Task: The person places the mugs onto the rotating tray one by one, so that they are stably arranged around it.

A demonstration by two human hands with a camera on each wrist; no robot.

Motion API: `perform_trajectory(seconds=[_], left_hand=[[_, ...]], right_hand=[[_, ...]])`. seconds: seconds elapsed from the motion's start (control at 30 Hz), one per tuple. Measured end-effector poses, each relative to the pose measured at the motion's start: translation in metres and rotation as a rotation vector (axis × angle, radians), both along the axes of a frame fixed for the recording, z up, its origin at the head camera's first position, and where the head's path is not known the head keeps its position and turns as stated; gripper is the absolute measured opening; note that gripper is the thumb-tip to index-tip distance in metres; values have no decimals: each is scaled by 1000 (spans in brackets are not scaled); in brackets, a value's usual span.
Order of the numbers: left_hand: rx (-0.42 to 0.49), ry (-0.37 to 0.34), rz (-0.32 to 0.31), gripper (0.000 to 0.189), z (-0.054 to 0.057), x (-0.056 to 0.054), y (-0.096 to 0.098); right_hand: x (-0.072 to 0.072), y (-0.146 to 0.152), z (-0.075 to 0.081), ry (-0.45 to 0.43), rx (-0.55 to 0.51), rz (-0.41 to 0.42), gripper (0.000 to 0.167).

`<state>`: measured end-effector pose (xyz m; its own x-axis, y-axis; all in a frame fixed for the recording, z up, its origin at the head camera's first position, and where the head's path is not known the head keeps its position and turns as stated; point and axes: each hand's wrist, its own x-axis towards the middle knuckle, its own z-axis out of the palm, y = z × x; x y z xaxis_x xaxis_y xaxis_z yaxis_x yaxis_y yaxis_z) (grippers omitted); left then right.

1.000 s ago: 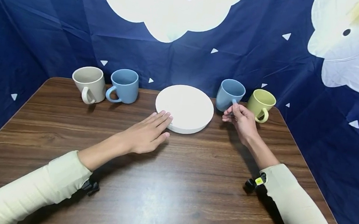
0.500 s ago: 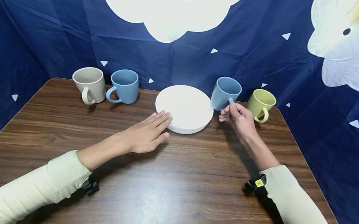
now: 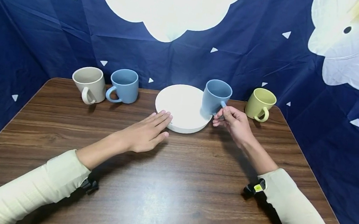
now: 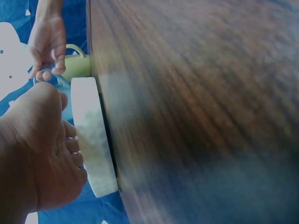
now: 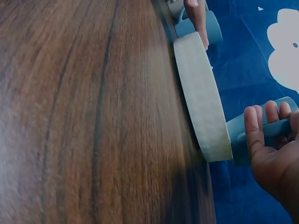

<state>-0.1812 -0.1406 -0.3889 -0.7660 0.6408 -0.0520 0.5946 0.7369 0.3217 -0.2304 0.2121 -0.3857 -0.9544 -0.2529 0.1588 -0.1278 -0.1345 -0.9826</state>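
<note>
In the head view, my right hand [image 3: 236,126] grips a blue mug [image 3: 215,95] by its handle, thumb on top and fingers curled beneath. That mug stands upright over the right side of a round white turntable-like disc [image 3: 180,106]. The right wrist view has the mug's base [image 5: 239,147] right at the top face of the thick white disc [image 5: 203,100]. My left hand [image 3: 145,132] lies with straight fingers across the disc's front left rim, palm down. Just right of my right hand stands a green mug [image 3: 259,103] on the table.
A second blue mug [image 3: 125,87] and a grey-beige mug [image 3: 91,85] stand side by side at the back left, handles toward the front. The brown wooden table [image 3: 172,183] stretches in front of the disc. A blue printed cloth [image 3: 178,61] hangs behind the table's back edge.
My right hand has carried the blue mug leftward, from the table beside the green mug, up and over the disc's right side, then lower. My left hand has stayed put.
</note>
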Motion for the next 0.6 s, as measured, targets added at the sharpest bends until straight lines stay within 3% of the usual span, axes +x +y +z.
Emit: perform_trajectory(seconds=[0.6], left_hand=[[-12,0,-4,71,-1,-2,0]], right_hand=[[10,-6,-1,12,-4,47,33]])
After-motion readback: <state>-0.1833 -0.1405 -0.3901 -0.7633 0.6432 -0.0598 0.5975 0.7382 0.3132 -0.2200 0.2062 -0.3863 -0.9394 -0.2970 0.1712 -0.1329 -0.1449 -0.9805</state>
